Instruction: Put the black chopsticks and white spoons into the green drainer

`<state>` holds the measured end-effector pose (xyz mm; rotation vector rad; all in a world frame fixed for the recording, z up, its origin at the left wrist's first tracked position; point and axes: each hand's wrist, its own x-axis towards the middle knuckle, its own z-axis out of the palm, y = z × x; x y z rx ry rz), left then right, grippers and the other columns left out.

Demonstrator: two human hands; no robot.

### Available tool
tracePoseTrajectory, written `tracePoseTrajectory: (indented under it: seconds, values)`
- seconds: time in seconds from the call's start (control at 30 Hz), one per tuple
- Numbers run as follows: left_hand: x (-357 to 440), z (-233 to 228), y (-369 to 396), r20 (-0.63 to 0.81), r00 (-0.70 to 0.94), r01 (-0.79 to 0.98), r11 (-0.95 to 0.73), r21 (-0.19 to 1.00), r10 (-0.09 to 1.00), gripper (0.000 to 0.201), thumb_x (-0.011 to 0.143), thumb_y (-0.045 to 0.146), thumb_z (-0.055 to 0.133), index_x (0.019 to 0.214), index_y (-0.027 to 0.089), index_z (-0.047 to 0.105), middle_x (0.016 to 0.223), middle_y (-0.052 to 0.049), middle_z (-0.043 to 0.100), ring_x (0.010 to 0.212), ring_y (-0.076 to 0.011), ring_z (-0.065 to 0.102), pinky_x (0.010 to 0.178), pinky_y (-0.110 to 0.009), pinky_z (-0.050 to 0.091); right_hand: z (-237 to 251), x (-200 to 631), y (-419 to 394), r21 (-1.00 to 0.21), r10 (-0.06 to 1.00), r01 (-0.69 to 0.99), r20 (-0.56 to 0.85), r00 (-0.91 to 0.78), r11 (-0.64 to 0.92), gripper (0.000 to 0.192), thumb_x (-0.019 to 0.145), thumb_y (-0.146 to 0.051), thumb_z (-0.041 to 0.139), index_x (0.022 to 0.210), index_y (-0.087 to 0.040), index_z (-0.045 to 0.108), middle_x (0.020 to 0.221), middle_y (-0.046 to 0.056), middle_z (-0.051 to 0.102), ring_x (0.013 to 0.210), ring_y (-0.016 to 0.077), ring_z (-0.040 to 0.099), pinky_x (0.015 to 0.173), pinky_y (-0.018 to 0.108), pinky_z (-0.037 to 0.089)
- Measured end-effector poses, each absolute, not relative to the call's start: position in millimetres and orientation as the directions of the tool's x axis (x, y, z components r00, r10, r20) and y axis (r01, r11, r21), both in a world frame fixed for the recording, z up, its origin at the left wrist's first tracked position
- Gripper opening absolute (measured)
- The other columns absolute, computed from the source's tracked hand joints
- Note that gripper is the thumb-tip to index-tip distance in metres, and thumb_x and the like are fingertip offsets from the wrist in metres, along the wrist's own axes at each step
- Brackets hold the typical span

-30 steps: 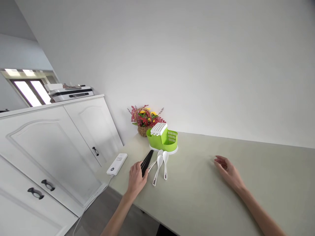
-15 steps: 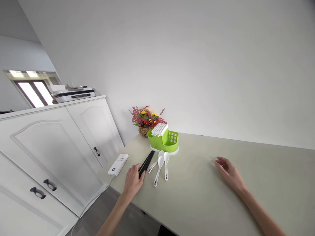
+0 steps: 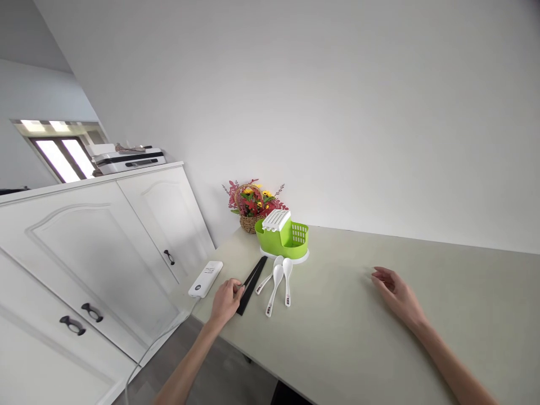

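Observation:
My left hand [image 3: 226, 298] is closed in a pinch at the near end of a black chopstick [image 3: 250, 274]. Beside it more black chopsticks [image 3: 252, 289] lie together on the table; how many are in my fingers is hard to make out. To their right lie three white spoons [image 3: 277, 281], bowls pointing away from me. Behind the spoons stands a green cutlery holder [image 3: 272, 243] with a white slotted top and a basket side. Off to the right, my right hand [image 3: 394, 292] rests by the tabletop, fingers loosely bent and apart from the thumb, holding nothing.
A white power bank [image 3: 206, 279] with a cable lies at the table's left edge. A wicker basket of flowers [image 3: 253, 205] stands behind the holder against the wall. White cabinets [image 3: 93, 253] are on the left, with a silver case [image 3: 129, 162] on top.
My left hand's fingers have drawn together on a chopstick, whose near end has come apart from the other chopsticks toward the left. My right hand stays in place.

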<state>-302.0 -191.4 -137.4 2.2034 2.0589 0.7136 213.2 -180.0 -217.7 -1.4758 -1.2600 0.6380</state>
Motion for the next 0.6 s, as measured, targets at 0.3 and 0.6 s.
tracePoseTrajectory:
  seconds: [0.3, 0.6]
  values:
    - [-304.9, -126.8, -194.8, 0.202, 0.067, 0.931, -0.134, 0.340, 0.977, 0.035, 0.095, 0.053, 0.045, 0.096, 0.022, 0.060, 0.079, -0.004, 0.066, 0.081, -0.0257, 0.065, 0.072, -0.035, 0.047, -218.5, 214.4, -179.9, -0.921, 0.929, 0.376, 0.221, 0.298, 0.098, 0.052, 0.085, -0.056, 0.059, 0.127, -0.024, 0.060, 0.118, 0.009, 0.072, 0.110, 0.0269, 0.068, 0.097, 0.041, 0.051]
    - [-304.3, -126.3, -202.9, 0.253, 0.101, 0.928, -0.183, 0.326, 0.962, 0.042, 0.093, 0.061, 0.046, 0.098, 0.022, 0.061, 0.081, -0.004, 0.064, 0.082, -0.0254, 0.063, 0.075, -0.036, 0.049, -217.1, 213.8, -180.5, -0.921, 0.930, 0.379, 0.214, 0.301, 0.089, 0.054, 0.084, -0.056, 0.059, 0.127, -0.023, 0.060, 0.118, 0.010, 0.072, 0.109, 0.0276, 0.069, 0.096, 0.042, 0.051]
